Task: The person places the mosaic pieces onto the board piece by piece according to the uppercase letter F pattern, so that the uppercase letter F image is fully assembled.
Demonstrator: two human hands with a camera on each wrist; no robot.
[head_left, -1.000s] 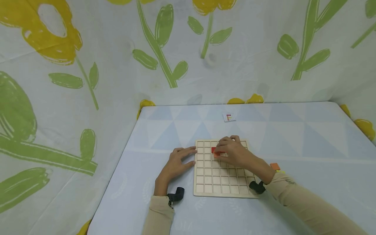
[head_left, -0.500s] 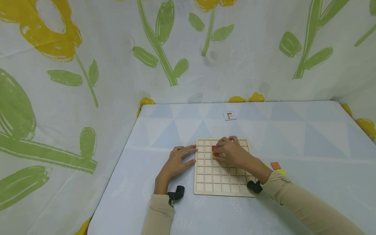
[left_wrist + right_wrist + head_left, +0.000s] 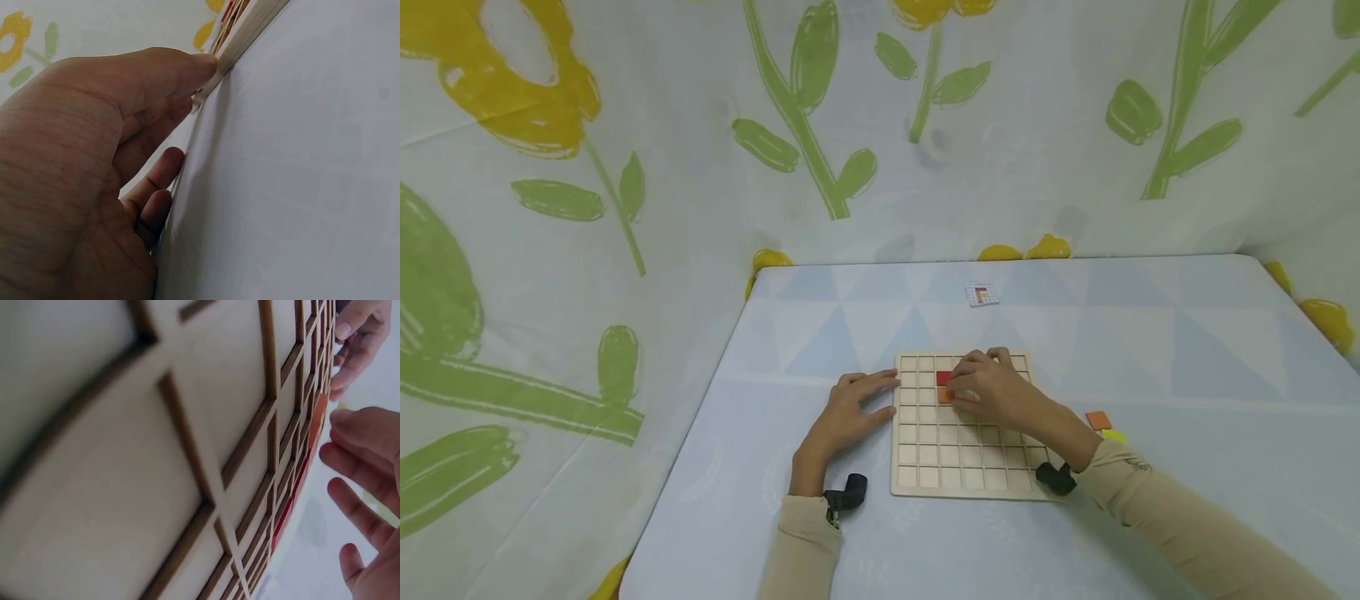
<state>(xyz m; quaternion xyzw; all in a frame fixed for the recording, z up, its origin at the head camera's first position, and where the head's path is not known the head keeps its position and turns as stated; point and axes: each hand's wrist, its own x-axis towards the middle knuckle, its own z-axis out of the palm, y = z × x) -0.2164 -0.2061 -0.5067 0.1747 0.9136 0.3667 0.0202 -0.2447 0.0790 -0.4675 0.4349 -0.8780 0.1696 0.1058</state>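
Note:
A square wooden grid board [image 3: 928, 455] lies on the table. Along its left edge rests my left hand [image 3: 844, 417], thumb and fingers spread; the left wrist view shows the thumb tip against the board's side [image 3: 240, 47]. My right hand [image 3: 996, 392] hovers over the upper middle of the grid. Just under its fingertips an orange tile [image 3: 945, 395] sits in a cell, directly below a red tile [image 3: 942, 378]. In the right wrist view the thumb and fingers are slightly apart from the orange tile [image 3: 317, 420], and more red [image 3: 282, 520] shows farther along. The hand covers part of the grid.
Right of the board, beside the right forearm, lie a loose orange tile [image 3: 1098, 420] and a yellow tile [image 3: 1113, 436]. A small card with a coloured grid pattern [image 3: 982, 294] lies near the table's far edge. Flower-printed cloth [image 3: 685, 167] hangs behind.
The orange tile under my right fingers was tilted and held; it now lies flat in its cell below the red one, and the fingers have loosened. My left hand stays put.

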